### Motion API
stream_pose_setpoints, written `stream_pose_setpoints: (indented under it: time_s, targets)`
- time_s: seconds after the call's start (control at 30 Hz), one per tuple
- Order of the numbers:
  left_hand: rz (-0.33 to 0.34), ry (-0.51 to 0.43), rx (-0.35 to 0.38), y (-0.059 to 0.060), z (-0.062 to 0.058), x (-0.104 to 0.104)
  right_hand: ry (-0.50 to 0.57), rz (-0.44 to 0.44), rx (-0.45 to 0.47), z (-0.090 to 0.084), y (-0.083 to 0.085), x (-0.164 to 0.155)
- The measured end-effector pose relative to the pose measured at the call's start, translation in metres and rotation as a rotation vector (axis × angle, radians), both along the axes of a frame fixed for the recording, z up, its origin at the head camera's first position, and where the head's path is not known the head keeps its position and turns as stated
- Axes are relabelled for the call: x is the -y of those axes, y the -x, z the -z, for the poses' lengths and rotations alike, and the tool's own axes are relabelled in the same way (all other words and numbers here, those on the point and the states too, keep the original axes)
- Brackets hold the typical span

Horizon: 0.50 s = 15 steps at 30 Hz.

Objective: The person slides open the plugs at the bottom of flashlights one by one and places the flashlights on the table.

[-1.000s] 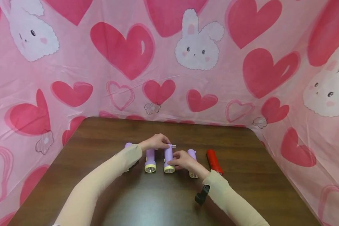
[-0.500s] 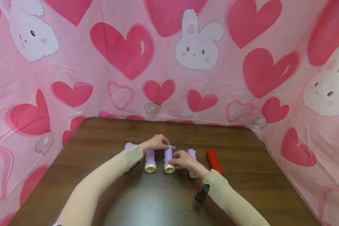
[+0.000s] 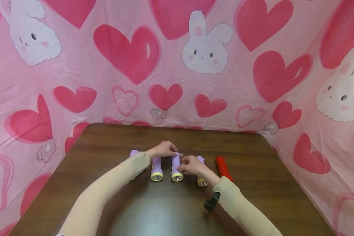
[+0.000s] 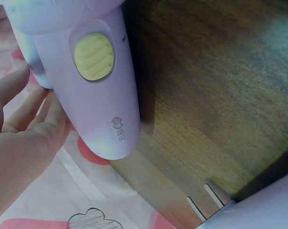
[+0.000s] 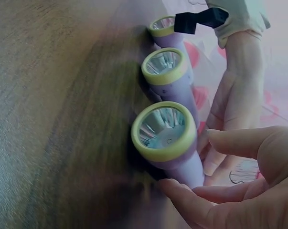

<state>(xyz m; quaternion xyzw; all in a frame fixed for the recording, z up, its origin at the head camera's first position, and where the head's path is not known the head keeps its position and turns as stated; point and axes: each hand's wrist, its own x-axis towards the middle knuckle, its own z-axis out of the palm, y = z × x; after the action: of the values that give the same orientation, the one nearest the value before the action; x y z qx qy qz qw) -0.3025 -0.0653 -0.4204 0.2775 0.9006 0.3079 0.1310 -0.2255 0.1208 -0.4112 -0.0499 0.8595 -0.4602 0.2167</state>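
Several purple flashlights with pale yellow heads lie side by side, lenses toward the person. At the middle one [image 3: 176, 164], my left hand [image 3: 164, 149] holds the tail end, close to its metal plug prongs. My right hand [image 3: 192, 165] is at that flashlight's right side, near the head. In the right wrist view its thumb and fingers are spread around the barrel, with the thumb tip slightly apart from the yellow rim [image 5: 184, 148]. In the left wrist view another flashlight [image 4: 93, 86], with a ribbed yellow switch, partly hides the held one behind it.
A purple flashlight [image 3: 157, 167] lies left of the held one, and another [image 3: 134, 152] is partly behind the left sleeve. To the right are a purple flashlight [image 3: 202, 182], partly behind the right hand, and a red one [image 3: 222, 167]. Heart-print cloth surrounds the wooden table [image 3: 165, 209].
My right hand's fingertips have drawn slightly rightward off the flashlight's side. My left hand stays at its tail. The flashlights are nearly still.
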Motion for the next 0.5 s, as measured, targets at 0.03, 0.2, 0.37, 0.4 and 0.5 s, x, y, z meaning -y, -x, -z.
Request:
stream_pose_setpoints:
  time_s: [0.03,0.2,0.37,0.4,0.5]
  targets:
    - [0.0,0.001,-0.001,0.0,0.0,0.0,-0.014,-0.001,-0.009,-0.002,0.0,-0.001]
    - [0.004,0.012,-0.02,0.0,0.0,0.0,-0.021,0.007,-0.028,-0.01,-0.001,-0.003]
    - [0.008,0.013,-0.02,0.0,0.001,-0.002,-0.061,0.012,-0.047,-0.017,-0.002,-0.008]
    - [0.008,0.015,-0.02,-0.001,0.001,-0.002,-0.062,0.012,-0.048,-0.018,-0.002,-0.009]
    - [0.007,0.022,-0.02,-0.001,0.002,-0.003,-0.063,0.004,-0.061,-0.019,-0.003,-0.013]
